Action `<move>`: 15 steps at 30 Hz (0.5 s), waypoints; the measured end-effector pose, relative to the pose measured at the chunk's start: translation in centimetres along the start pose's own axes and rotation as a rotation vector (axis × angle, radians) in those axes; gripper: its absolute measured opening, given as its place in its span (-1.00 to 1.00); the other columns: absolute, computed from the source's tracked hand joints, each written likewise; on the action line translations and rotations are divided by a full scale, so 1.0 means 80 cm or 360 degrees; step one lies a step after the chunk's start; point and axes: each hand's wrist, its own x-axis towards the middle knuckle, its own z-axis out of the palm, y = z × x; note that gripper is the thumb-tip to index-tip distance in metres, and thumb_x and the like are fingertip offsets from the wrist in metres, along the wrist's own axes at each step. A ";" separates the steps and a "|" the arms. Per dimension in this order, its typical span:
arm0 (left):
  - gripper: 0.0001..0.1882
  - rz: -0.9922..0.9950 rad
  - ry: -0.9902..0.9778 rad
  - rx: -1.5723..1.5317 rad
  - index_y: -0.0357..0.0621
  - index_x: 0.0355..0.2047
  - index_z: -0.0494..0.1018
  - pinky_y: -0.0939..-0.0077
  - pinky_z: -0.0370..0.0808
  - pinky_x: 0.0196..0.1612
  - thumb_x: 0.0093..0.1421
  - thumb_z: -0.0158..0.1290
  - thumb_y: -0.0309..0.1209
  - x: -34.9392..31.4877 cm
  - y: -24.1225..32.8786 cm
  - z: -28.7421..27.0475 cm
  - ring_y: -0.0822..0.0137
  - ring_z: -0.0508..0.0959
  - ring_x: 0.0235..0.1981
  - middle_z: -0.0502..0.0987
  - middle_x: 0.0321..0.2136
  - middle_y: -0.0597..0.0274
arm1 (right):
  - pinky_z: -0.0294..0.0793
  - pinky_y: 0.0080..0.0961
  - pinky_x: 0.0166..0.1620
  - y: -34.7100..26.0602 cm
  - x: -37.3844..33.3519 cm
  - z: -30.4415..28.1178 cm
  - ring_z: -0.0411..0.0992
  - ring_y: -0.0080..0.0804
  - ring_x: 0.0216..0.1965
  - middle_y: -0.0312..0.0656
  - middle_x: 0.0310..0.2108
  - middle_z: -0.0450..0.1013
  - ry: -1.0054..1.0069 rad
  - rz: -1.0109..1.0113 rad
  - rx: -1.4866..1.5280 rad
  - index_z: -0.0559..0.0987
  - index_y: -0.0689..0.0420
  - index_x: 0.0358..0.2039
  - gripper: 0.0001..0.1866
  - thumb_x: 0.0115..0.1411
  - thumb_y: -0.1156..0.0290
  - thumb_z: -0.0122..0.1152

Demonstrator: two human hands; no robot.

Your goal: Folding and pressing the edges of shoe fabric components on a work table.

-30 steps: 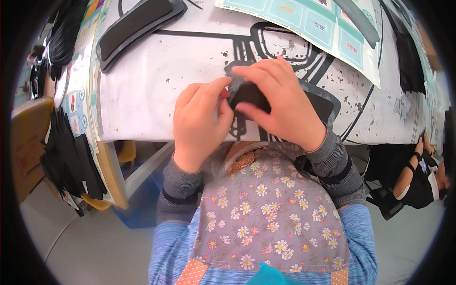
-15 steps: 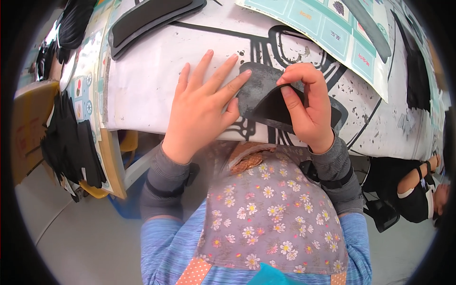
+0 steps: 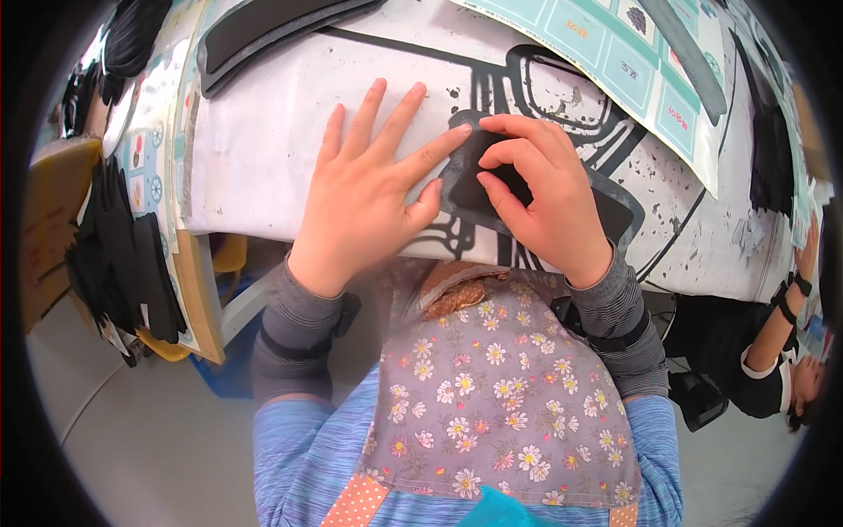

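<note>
A dark grey, curved flat piece (image 3: 457, 174) lies on the table in front of me, with a smaller black flat piece (image 3: 610, 215) on top of it. My left hand (image 3: 360, 176) is open, its fingers spread, and its index fingertip touches the grey piece's upper left edge. Over the black piece, my right hand (image 3: 553, 189) is curved and open, with thumb and fingertips slightly apart. Its index fingertip rests near the far edge, beside my left index finger. Part of both pieces is hidden under my right hand.
A stack of similar curved black pieces (image 3: 263, 39) sits at the far left. On the far right, a printed sheet (image 3: 615, 66) bears another grey strip (image 3: 694, 61). Black pieces (image 3: 110, 255) hang beside the left table edge. Another person (image 3: 738, 351) is at the right.
My right hand has let go of the black piece's raised edge, which now lies down on the grey piece. Its fingers have moved left and spread over it. My left hand stays nearly in place.
</note>
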 end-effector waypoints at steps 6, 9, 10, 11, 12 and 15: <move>-0.38 -0.0005 0.0001 -0.0022 0.53 0.33 0.46 -0.26 0.11 0.45 0.23 0.11 -0.24 -0.002 -0.002 0.001 -0.13 0.15 0.50 0.25 0.47 0.13 | 0.46 -0.21 0.13 -0.003 0.000 0.002 0.47 -0.10 0.03 -0.16 0.03 0.54 0.0016 0.0037 0.0008 0.61 0.15 -0.16 -0.75 0.12 0.52 0.38; -0.38 0.0025 0.0023 -0.0026 0.53 0.32 0.47 -0.26 0.12 0.45 0.22 0.11 -0.24 0.000 -0.004 0.000 -0.13 0.16 0.49 0.25 0.47 0.13 | 0.48 -0.23 0.10 -0.001 0.001 0.002 0.47 -0.10 0.03 -0.16 0.03 0.54 0.0023 0.0022 -0.0042 0.62 0.17 -0.13 -0.72 0.12 0.52 0.38; -0.38 0.0017 0.0018 -0.0023 0.52 0.32 0.47 -0.26 0.12 0.45 0.22 0.11 -0.24 -0.001 -0.004 0.000 -0.13 0.16 0.49 0.26 0.47 0.13 | 0.48 -0.23 0.10 -0.001 0.000 0.004 0.47 -0.10 0.03 -0.16 0.03 0.54 0.0026 0.0020 -0.0040 0.62 0.17 -0.13 -0.72 0.12 0.52 0.38; -0.39 0.0012 0.0013 -0.0022 0.52 0.32 0.47 -0.26 0.12 0.44 0.22 0.11 -0.23 -0.001 -0.003 0.000 -0.13 0.17 0.49 0.26 0.46 0.13 | 0.46 -0.21 0.12 -0.001 -0.001 0.006 0.47 -0.12 0.04 -0.17 0.04 0.53 0.0027 0.0034 -0.0045 0.62 0.17 -0.11 -0.70 0.11 0.51 0.40; -0.39 0.0015 0.0015 -0.0022 0.52 0.32 0.47 -0.26 0.12 0.44 0.22 0.11 -0.23 -0.001 -0.003 0.001 -0.13 0.17 0.49 0.26 0.46 0.13 | 0.44 -0.18 0.14 -0.001 -0.002 0.007 0.47 -0.15 0.06 -0.19 0.05 0.53 0.0029 0.0047 -0.0050 0.63 0.16 -0.10 -0.69 0.10 0.49 0.41; -0.39 0.0014 0.0011 -0.0019 0.52 0.31 0.48 -0.25 0.11 0.45 0.22 0.11 -0.23 0.000 -0.004 0.001 -0.13 0.17 0.49 0.26 0.47 0.14 | 0.36 -0.13 0.23 -0.014 0.000 -0.004 0.44 -0.22 0.12 -0.24 0.09 0.52 0.0009 -0.0062 -0.0491 0.64 0.12 -0.04 -0.63 0.11 0.40 0.43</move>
